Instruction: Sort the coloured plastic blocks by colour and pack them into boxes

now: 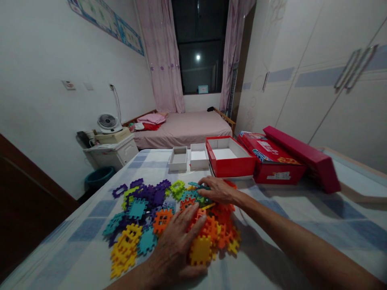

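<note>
A heap of flat plastic interlocking building pieces with notched edges lies on the bed in front of me. My left hand (178,245) rests over the near middle of the heap, fingers stretched out across the orange pieces (208,225). Beside its thumb is a solid yellow piece (200,250). At the far right of the heap, my right hand (218,189) has a teal piece (196,185) between its fingers. Purple pieces (155,194) lie at the far left, yellow pieces (125,245) at the near left, and a lime green piece (177,188) at the back.
Behind the heap stand two small white boxes (178,166) (199,163) and an open red box (232,168). A printed red box (278,175) sits to their right, with a long red lid (305,159) leaning on it. Farther off are a pink-covered bed (193,129) and a fan (108,122).
</note>
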Demonstrator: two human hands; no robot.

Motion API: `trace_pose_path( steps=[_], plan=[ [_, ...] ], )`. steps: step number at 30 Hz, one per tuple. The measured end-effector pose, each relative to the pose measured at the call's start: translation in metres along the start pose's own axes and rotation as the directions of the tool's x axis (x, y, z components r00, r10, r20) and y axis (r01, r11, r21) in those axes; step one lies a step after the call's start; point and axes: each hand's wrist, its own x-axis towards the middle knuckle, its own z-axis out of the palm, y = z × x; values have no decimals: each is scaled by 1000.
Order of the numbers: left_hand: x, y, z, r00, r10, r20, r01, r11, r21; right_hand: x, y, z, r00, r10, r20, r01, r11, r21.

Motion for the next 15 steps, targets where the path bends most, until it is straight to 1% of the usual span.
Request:
trace_pose_path(
  steps=[4, 7, 12, 15],
  plan=[
    [27, 9, 6, 998, 34, -47, -35, 999, -23, -34, 17, -3, 996, -28, -81, 32, 998, 53],
    [51, 17, 12, 997, 65, -40, -67, 996, -54, -59, 31, -4, 989, -30, -146, 37, 998, 46],
    [89, 34, 25, 991, 134, 30, -130, 987, -99, -99, 55, -10, 974, 53, -222, -49, 999, 24],
    [105, 42, 23, 988, 140, 57, -133, 984, -117, -112, 66, -17, 957, 101, -274, -108, 994, -12]
  ],
)
